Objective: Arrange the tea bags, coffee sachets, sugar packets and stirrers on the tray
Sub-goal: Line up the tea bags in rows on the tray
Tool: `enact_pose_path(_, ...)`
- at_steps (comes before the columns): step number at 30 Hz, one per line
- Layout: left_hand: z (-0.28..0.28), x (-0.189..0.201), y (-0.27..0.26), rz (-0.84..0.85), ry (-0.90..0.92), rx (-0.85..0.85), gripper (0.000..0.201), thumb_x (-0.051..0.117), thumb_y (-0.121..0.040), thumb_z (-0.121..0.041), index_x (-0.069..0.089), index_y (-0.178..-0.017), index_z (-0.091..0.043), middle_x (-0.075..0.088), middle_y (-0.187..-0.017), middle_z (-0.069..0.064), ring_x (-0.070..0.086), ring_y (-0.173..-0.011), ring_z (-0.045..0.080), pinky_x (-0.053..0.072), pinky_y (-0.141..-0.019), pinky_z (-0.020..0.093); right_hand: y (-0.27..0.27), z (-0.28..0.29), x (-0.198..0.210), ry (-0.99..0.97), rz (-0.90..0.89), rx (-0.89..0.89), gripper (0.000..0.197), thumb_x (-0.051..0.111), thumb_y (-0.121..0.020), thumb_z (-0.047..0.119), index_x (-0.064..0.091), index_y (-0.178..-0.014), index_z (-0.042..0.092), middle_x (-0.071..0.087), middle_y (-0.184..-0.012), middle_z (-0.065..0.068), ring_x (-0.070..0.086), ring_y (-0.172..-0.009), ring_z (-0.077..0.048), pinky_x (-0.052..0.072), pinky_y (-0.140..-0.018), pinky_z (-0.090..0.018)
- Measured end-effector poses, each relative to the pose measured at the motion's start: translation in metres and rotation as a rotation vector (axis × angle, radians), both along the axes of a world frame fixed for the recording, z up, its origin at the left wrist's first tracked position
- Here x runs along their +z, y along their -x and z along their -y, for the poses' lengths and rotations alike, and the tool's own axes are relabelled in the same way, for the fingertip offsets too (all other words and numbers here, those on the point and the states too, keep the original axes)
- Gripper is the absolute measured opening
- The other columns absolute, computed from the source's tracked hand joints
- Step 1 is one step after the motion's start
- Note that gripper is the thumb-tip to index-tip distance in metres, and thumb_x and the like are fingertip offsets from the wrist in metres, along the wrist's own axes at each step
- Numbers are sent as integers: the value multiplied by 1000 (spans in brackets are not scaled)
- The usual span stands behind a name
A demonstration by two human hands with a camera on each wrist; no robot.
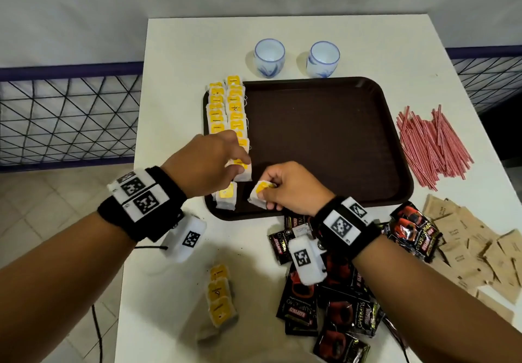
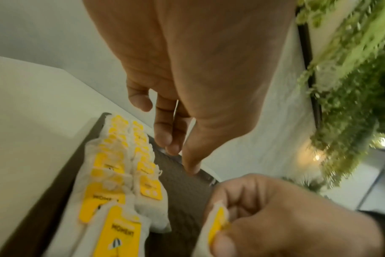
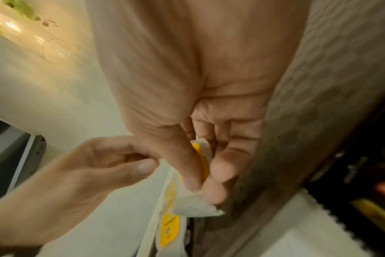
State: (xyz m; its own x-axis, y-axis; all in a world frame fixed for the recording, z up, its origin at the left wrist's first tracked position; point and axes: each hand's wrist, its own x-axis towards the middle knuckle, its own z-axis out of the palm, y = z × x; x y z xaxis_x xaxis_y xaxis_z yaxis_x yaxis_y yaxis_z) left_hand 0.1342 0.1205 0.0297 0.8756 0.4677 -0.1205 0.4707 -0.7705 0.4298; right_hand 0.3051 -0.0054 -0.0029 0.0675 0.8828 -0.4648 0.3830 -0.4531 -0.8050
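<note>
A dark brown tray [image 1: 324,136] lies mid-table. Two rows of yellow-tagged tea bags [image 1: 226,108] [image 2: 121,165] run along its left side. My left hand [image 1: 240,165] [image 2: 176,147] hovers over the near end of those rows, its fingers hanging loose and holding nothing. My right hand [image 1: 267,193] [image 3: 207,182] pinches one tea bag [image 1: 261,189] [image 3: 193,205] between thumb and fingers, just above the tray's near left corner. Another tea bag [image 1: 226,197] lies flat in that corner. Loose tea bags [image 1: 220,297], black coffee sachets [image 1: 339,300], brown sugar packets [image 1: 474,249] and red stirrers [image 1: 432,145] lie on the table.
Two white-and-blue cups [image 1: 269,56] [image 1: 323,59] stand behind the tray. The white table [image 1: 180,80] ends just left of the tray, with tiled floor and a wire fence beyond. The tray's middle and right hold nothing.
</note>
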Motion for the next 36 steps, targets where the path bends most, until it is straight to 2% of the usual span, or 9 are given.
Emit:
enact_pose_path(4, 15, 1, 35, 131, 131, 111, 13, 69, -87, -27, 76, -98, -24, 62, -88, -5, 61, -67, 11, 54, -68, 35, 1, -21, -5, 46, 61, 19, 12, 69, -87, 4, 66, -78, 12, 72, -69, -17, 69, -60, -18, 54, -53, -27)
enact_pose_path(6, 29, -2, 50, 132, 185, 174, 10, 74, -86, -24, 76, -96, -24, 61, -83, -8, 60, -66, 9, 54, -67, 35, 4, -27, -6, 70, 51, 33, 13, 66, -88, 3, 66, -78, 12, 70, -66, -13, 69, -57, -14, 53, -52, -25)
enact_pose_path(11, 62, -20, 80, 92, 328, 252, 20, 65, -83, -38, 75, -97, -28, 59, -78, -17, 59, -68, 5, 53, -69, 31, 8, -36, 0, 113, 63, 47, 19, 55, -98, 6, 67, -85, 14, 69, -65, -5, 63, -47, -5, 51, -52, -18)
enact_pose_path(17, 81, -32, 94, 98, 400, 268, 18, 63, -85, -40, 73, -97, -31, 65, -83, -12, 61, -75, 8, 51, -69, 28, 13, -41, -3, 22, 61, -45, 14, 68, -88, -2, 60, -88, 10, 66, -72, -13, 66, -53, -16, 56, -52, -28)
enact_pose_path(23, 87, -34, 96, 64, 414, 259, 20, 61, -86, -42, 73, -99, -32, 66, -87, -12, 61, -76, 8, 51, -69, 29, 16, -46, -6, -26, 102, -113, 13, 72, -85, 1, 61, -89, 7, 65, -68, -9, 68, -53, -20, 56, -50, -31)
enact_pose_path(28, 94, -35, 98, 22, 420, 245, 25, 56, -86, -47, 72, -100, -33, 65, -88, -12, 60, -75, 7, 51, -69, 29, 21, -50, -8, -40, 130, -133, 17, 75, -83, 6, 60, -88, 12, 68, -70, -9, 71, -56, -24, 62, -61, -42)
enact_pose_path(32, 97, -34, 100, -10, 411, 250, 23, 55, -86, -46, 71, -96, -33, 67, -88, -14, 61, -76, 5, 52, -69, 29, 22, -42, 1, -71, 213, -149, 27, 80, -80, 22, 58, -95, 17, 61, -88, -1, 70, -71, -23, 61, -65, -43)
enact_pose_path(34, 99, -33, 101, -67, 389, 245, 19, 57, -86, -45, 70, -93, -34, 66, -85, -14, 60, -73, 5, 53, -69, 32, 20, -23, 8, -53, 180, -176, 27, 80, -82, 25, 58, -94, 16, 63, -82, 0, 69, -66, -20, 59, -58, -38)
enact_pose_path(36, 102, -31, 103, -137, 387, 238, 21, 58, -84, -50, 69, -91, -33, 65, -79, -15, 58, -69, 4, 53, -69, 33, 22, 7, 12, 8, 42, -182, 20, 77, -85, 18, 59, -89, 12, 64, -68, -3, 66, -53, -17, 53, -46, -31)
